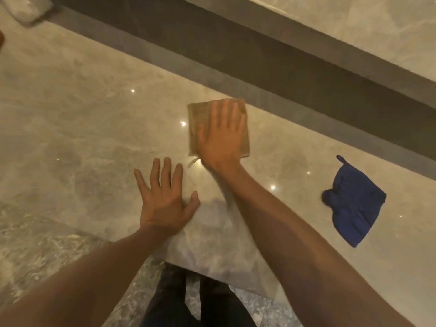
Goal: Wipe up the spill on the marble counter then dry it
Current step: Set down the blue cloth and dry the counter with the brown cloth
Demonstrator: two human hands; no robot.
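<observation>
A folded tan cloth (195,121) lies flat on the pale marble counter (82,128), near its dark back strip. My right hand (221,135) presses on the cloth with straight fingers, covering most of it. My left hand (162,199) rests flat on the bare marble in front and to the left, fingers spread, holding nothing. A crumpled blue cloth (354,204) lies on the counter well to the right of both hands. No liquid shows plainly on the marble; only small light reflections.
A dark grey strip (236,55) runs along the back of the counter, with a marble wall (354,27) beyond it. A blurred white object (26,8) sits at the top left corner. The counter's front edge and the speckled floor (35,251) lie below my arms.
</observation>
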